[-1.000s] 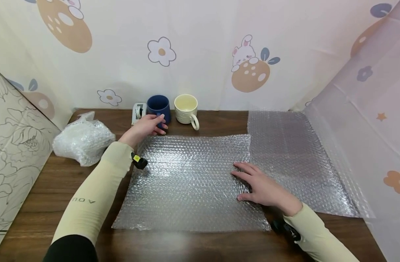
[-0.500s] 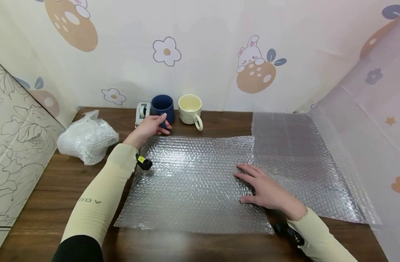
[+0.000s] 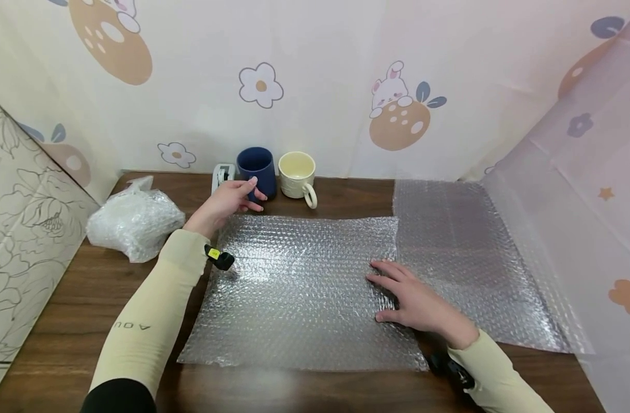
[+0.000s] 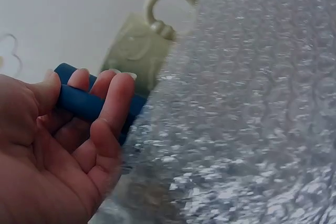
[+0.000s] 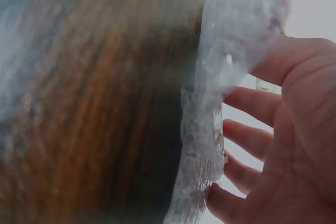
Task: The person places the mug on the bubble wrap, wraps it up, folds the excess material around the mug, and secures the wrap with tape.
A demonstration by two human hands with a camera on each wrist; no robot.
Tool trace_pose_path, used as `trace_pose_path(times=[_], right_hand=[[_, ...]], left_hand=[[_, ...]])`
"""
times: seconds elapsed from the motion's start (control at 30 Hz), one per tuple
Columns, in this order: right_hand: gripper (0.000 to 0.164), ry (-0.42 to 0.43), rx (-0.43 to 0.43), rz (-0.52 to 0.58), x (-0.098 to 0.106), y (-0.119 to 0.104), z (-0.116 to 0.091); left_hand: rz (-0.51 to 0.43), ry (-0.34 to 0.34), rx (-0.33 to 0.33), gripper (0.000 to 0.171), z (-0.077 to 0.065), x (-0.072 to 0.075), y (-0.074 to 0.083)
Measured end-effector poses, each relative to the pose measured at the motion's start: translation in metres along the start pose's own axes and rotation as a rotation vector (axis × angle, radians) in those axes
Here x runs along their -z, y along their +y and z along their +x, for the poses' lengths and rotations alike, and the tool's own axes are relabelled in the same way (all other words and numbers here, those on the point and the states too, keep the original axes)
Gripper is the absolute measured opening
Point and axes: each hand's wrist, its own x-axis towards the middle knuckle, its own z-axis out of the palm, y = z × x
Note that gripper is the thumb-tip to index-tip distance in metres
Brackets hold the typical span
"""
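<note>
At the back of the table, my left hand grips the handle of a dark blue mug. The left wrist view shows the thumb and fingers curled around that blue handle. Close to its right stands a cream mug with its handle toward me. A sheet of bubble wrap lies flat in front of both mugs. My right hand rests on its right edge, fingers spread. From the right wrist, the bubble wrap's edge shows at the fingertips.
A white tape dispenser sits left of the blue mug, partly behind my left hand. A bubble-wrapped bundle lies at the left. More bubble wrap covers the right side, reaching the patterned wall cloth.
The blue mug has shifted slightly up and toward the cream mug in the left hand's grip. The right hand stays in place on the bubble wrap. The head view sways slightly.
</note>
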Motion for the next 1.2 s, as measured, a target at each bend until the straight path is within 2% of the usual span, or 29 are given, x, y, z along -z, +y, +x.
trace_pose_path(times=[0.2, 0.33, 0.47, 0.6, 0.77, 0.93, 1.2], right_hand=[[0.083, 0.023, 0.008, 0.009, -0.002, -0.001, -0.001], [0.082, 0.029, 0.005, 0.013, -0.002, -0.002, -0.001], [0.082, 0.011, -0.014, 0.015, -0.002, -0.003, 0.0], [0.082, 0.001, -0.018, 0.013, -0.002, -0.003, 0.0], [0.082, -0.002, -0.015, 0.026, -0.001, -0.004, 0.0], [0.082, 0.009, -0.011, 0.03, -0.001, -0.002, 0.0], [0.083, 0.031, 0.007, 0.038, -0.003, 0.002, 0.001]], left_hand=[[0.018, 0.039, -0.052, 0.053, -0.018, 0.004, 0.019], [0.033, 0.005, -0.065, 0.051, -0.033, 0.005, 0.029], [0.075, -0.054, -0.106, 0.049, -0.05, 0.004, 0.032], [0.117, -0.125, -0.14, 0.044, -0.07, -0.002, 0.032], [0.128, -0.267, -0.192, 0.039, -0.089, -0.016, 0.026], [0.114, -0.402, -0.226, 0.038, -0.094, -0.031, 0.012], [0.115, -0.598, -0.218, 0.036, -0.091, -0.049, -0.013]])
